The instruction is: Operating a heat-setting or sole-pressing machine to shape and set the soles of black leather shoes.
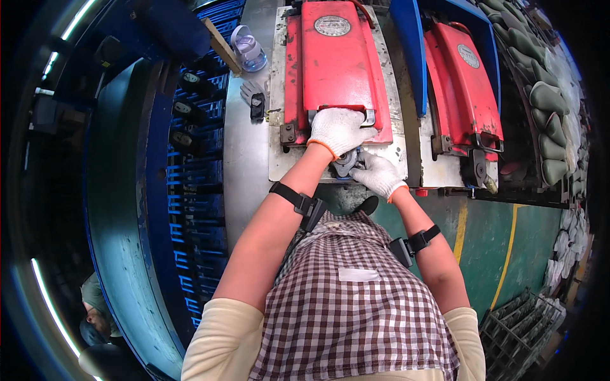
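A red machine cover (337,57) lies in front of me, with a metal handle (369,118) at its near end. My left hand (337,132), in a white knit glove, is closed over this handle, its fingertips hidden beneath the glove's back. Below it, a grey metal latch with a round centre (345,164) sits at the machine's front edge. My right hand (379,175), gloved the same way, has its thumb and fingers pressed against the latch's right side.
A second red machine cover (464,82) stands to the right beside a blue panel (413,51). On the left metal bench are a clear bottle (248,49) and a grey glove (248,92). Grey-green foot-shaped pieces (548,98) fill a rack at right; a wire crate (518,330) stands below.
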Demonstrator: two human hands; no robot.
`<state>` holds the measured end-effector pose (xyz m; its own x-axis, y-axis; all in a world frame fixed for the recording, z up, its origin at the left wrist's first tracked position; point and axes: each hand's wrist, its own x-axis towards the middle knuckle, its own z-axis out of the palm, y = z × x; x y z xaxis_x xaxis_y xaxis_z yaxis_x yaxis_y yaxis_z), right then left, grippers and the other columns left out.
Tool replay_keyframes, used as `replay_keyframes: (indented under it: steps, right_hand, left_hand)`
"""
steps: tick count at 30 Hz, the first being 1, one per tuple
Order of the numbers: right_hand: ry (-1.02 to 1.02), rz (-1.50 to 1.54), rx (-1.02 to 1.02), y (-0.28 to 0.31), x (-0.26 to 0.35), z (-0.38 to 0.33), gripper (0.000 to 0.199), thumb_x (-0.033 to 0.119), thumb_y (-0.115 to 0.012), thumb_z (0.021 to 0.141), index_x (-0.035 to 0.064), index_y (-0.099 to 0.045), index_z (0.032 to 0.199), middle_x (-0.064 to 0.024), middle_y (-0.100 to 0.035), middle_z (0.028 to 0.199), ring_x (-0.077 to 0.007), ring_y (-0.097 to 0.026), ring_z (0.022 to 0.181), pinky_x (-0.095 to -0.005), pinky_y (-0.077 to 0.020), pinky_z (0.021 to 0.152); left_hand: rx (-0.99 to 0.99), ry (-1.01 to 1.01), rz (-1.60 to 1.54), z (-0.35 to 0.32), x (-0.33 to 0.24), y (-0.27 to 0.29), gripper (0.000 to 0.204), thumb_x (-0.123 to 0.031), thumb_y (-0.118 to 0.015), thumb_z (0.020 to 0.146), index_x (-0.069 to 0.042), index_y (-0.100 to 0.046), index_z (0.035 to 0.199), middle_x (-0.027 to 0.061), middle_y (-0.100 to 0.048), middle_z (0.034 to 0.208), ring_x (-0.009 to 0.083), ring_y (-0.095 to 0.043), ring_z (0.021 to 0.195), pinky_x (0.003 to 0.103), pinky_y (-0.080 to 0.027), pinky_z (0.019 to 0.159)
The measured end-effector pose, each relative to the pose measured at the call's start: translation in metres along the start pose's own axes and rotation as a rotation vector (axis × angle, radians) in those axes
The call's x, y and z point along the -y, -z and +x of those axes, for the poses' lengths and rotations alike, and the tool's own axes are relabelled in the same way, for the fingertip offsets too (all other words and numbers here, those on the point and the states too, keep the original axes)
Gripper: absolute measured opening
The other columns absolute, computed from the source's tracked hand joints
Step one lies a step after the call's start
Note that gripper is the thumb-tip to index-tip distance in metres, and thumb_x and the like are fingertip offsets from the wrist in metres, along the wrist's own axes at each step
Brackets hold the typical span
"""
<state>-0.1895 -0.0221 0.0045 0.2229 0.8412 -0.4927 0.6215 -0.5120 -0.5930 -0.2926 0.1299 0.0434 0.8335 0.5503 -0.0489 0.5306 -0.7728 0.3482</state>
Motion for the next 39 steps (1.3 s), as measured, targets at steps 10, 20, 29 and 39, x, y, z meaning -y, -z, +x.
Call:
replay_keyframes:
  steps: [10,20,29,39]
  right_hand:
    - [-0.172,0.726,0.003,-0.083,-0.008,-0.009,0.055,0.046,-0.066,0.097,0.0019,-0.053,0.127,-0.0089,-0.063,0.081,-0.0194,-0.065,0.058,-0.0342,-0.0540,0.053]
    - [-0.381,1.069,0.580,-0.050,0.018,-0.026,0.053,0.044,-0.060,0.104,0.0085,-0.039,0.137,-0.0148,-0.066,0.102,-0.0254,-0.069,0.068,-0.0344,-0.0619,0.056]
    - [-0.334,1.002,0.716,-0.062,0.028,-0.003,0.072,0.055,-0.055,0.104,0.0008,-0.038,0.148,-0.0248,-0.067,0.117,-0.0306,-0.071,0.077,-0.0367,-0.0610,0.062]
    - [0.024,0.431,0.158,0.070,0.034,0.057,0.052,0.048,-0.063,0.101,0.0009,-0.060,0.122,-0.0183,-0.073,0.106,-0.0215,-0.074,0.088,-0.0338,-0.0598,0.073]
  left_hand:
    - [-0.016,-0.006,-0.046,0.004,-0.006,0.000,0.056,-0.063,-0.060,0.088,-0.010,-0.076,0.086,0.0154,-0.074,0.085,0.0326,-0.073,0.084,0.047,-0.056,0.075]
    - [0.136,-0.001,-0.121,0.005,-0.001,0.009,0.050,-0.056,-0.059,0.089,-0.009,-0.074,0.093,0.0184,-0.074,0.095,0.0362,-0.072,0.094,0.049,-0.055,0.083]
    - [0.088,-0.013,-0.093,0.004,-0.011,0.044,0.044,-0.050,-0.060,0.092,-0.007,-0.073,0.093,0.0184,-0.073,0.091,0.0365,-0.072,0.090,0.049,-0.056,0.080]
    - [-0.795,-0.492,0.105,0.020,-0.004,0.196,0.040,-0.024,-0.078,0.081,-0.013,-0.072,0.119,0.0125,-0.073,0.105,0.0355,-0.067,0.093,0.046,-0.052,0.088]
